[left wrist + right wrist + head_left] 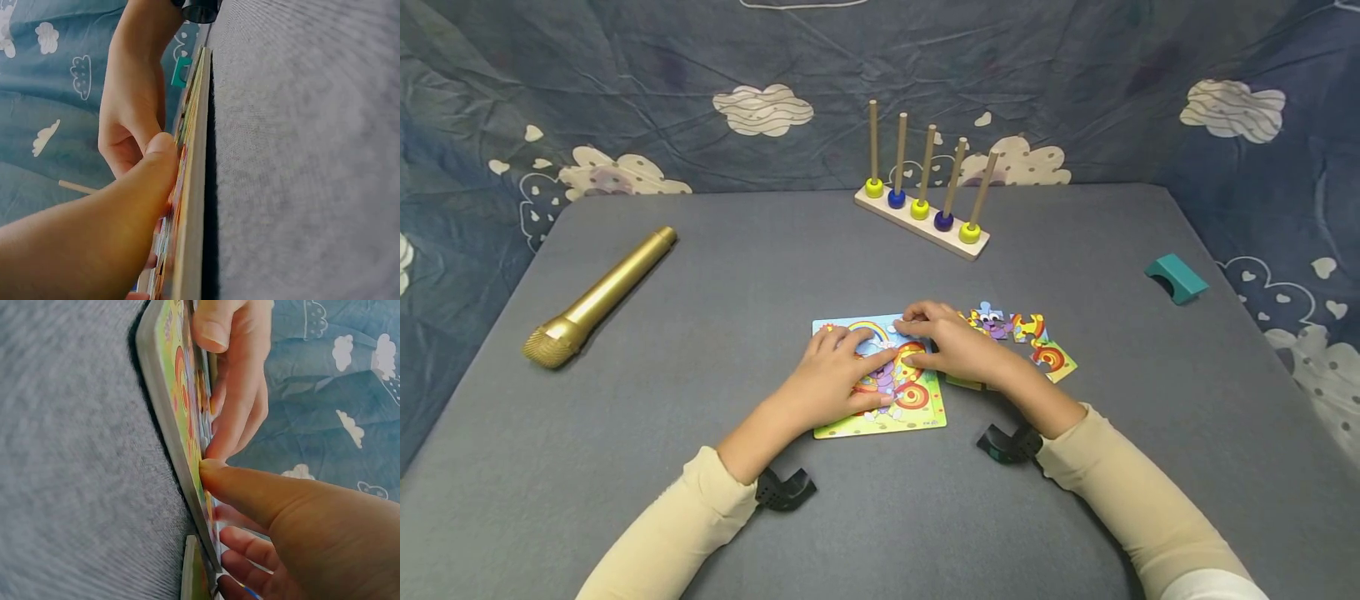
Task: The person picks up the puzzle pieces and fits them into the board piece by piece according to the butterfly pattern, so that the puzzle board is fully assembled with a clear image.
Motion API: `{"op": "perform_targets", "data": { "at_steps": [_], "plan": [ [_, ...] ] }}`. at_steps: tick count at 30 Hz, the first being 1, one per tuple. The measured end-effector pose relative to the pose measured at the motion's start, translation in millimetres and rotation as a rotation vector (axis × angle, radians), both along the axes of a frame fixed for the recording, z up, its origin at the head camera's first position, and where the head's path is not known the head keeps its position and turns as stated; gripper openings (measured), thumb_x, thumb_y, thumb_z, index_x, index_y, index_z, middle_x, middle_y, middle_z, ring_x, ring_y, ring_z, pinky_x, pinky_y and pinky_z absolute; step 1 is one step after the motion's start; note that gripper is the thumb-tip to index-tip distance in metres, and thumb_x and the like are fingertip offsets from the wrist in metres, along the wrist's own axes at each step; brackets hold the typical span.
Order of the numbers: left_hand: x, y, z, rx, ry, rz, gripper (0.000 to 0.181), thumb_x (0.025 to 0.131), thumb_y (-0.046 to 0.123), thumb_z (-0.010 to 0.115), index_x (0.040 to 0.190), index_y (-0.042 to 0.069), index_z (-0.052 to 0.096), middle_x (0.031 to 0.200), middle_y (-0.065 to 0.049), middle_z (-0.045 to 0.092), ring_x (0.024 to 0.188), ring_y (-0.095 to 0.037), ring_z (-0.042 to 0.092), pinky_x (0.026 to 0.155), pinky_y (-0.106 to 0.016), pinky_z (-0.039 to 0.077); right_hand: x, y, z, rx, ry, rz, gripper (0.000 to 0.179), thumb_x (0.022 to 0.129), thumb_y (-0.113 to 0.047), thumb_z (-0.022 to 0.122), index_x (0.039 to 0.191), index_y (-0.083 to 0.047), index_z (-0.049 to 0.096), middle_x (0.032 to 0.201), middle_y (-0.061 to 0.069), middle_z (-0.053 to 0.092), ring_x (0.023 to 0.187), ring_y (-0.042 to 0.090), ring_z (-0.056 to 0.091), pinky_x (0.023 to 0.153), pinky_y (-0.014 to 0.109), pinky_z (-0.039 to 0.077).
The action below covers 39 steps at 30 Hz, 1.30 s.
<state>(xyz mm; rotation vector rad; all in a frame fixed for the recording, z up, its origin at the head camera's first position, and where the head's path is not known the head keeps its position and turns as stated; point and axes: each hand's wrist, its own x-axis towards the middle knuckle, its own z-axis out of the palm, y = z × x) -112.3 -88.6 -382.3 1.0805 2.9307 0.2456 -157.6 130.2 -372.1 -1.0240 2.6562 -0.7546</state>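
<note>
A square butterfly jigsaw puzzle (880, 421) in a thin tray lies flat on the table, with a rainbow and swirled wings. My left hand (829, 379) rests over its left half, fingers spread and thumb along the picture. On the upper right part of the puzzle, my right hand (962, 343) touches the surface with its fingertips. In the right wrist view, the right thumb (250, 484) presses on the picture near the tray's edge. Beside the tray, partly hidden under the right hand, are several puzzle pieces (1028, 327), some showing a purple face and a red swirl.
Toward the back stands a wooden peg stand (925, 223) with yellow and blue beads. A gold microphone (602, 296) lies at the left, and a teal arch block (1177, 279) sits by the right edge. Patterned dark cloth (647, 92) hangs behind the grey table (700, 275).
</note>
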Motion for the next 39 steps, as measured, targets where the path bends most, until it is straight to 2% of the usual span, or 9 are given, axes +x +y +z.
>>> {"op": "perform_targets", "data": {
  "at_steps": [5,9,13,19,24,30,39],
  "plan": [
    [1.1,2.9,-0.9,-0.030,-0.008,0.058,0.059,0.083,0.063,0.043,0.135,0.034,0.041,0.133,-0.005,0.037,0.120,-0.028,0.032,0.099,-0.049,0.018,0.7,0,-0.1,0.023,-0.015,0.021,0.055,0.084,-0.030,0.064,0.130,-0.006,0.048,0.125,0.011,0.041,0.113,0.025,0.035,0.092,0.043,0.032],
    [1.2,5.2,-3.7,-0.016,-0.030,0.087,0.057,0.084,0.062,0.042,0.135,0.034,0.041,0.134,-0.005,0.035,0.122,-0.027,0.030,0.101,-0.049,0.014,0.6,3,-0.7,0.007,-0.049,0.016,0.058,0.084,-0.032,0.063,0.133,-0.007,0.044,0.131,0.011,0.037,0.119,0.026,0.032,0.095,0.045,0.031],
    [1.3,6.2,-7.4,0.016,-0.038,0.098,0.054,0.085,0.060,0.043,0.133,0.035,0.042,0.134,-0.004,0.035,0.122,-0.026,0.030,0.102,-0.047,0.012,-0.7,9,3.0,-0.071,-0.055,-0.005,0.059,0.083,-0.030,0.064,0.134,-0.008,0.043,0.135,0.011,0.034,0.124,0.027,0.030,0.096,0.047,0.029],
    [3.1,2.1,-10.2,0.107,-0.019,0.083,0.054,0.085,0.057,0.047,0.132,0.030,0.046,0.133,-0.006,0.037,0.122,-0.028,0.031,0.102,-0.047,0.013,-3.4,25,14.5,-0.203,0.009,-0.051,0.057,0.082,-0.025,0.067,0.132,-0.008,0.044,0.134,0.010,0.036,0.123,0.027,0.034,0.093,0.048,0.033],
    [6.5,-9.9,-9.7,0.216,0.021,0.086,0.057,0.085,0.050,0.053,0.133,0.022,0.044,0.131,-0.008,0.039,0.123,-0.027,0.031,0.102,-0.044,0.018,-5.9,39,16.3,-0.248,0.047,-0.100,0.060,0.079,-0.025,0.069,0.131,-0.009,0.045,0.134,0.010,0.038,0.123,0.028,0.035,0.095,0.050,0.031],
    [9.9,-30.9,-11.8,0.335,0.034,0.145,0.061,0.083,0.043,0.060,0.136,0.020,0.040,0.131,-0.009,0.039,0.121,-0.028,0.033,0.097,-0.046,0.027,-9.3,51,11.9,-0.252,0.026,-0.131,0.061,0.078,-0.025,0.070,0.131,-0.009,0.045,0.133,0.010,0.041,0.123,0.029,0.035,0.095,0.052,0.029],
    [16.4,-58.6,-14.2,0.388,-0.081,0.211,0.067,0.084,0.041,0.060,0.139,0.012,0.033,0.137,-0.012,0.033,0.126,-0.028,0.029,0.096,-0.049,0.029,-10.0,67,3.9,-0.143,-0.087,-0.172,0.064,0.078,-0.027,0.070,0.134,-0.009,0.042,0.135,0.012,0.039,0.125,0.031,0.031,0.097,0.053,0.026]
  ]
}}
